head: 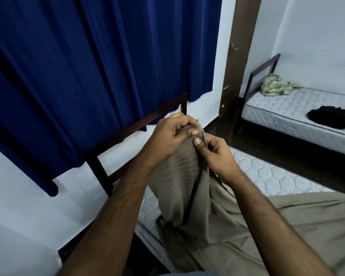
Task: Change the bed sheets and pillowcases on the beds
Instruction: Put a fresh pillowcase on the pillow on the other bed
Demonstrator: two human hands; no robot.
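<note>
A tan bed sheet [187, 188] is bunched up and lifted above the near bed's striped quilted mattress [267, 172], with the rest of it spread over the mattress at lower right. My left hand [171, 134] grips the sheet's raised top edge from the left. My right hand [213, 150] pinches the same edge just below and to the right, thumb on the cloth. Both hands are close together above the bed's head end.
A dark wooden headboard [127, 132] stands against the white wall under long blue curtains [88, 66]. A second bed [299, 104] at the right has a bare mattress with a crumpled pale-green cloth [275, 85] and a black cloth [333, 117] on it. Dark floor lies between the beds.
</note>
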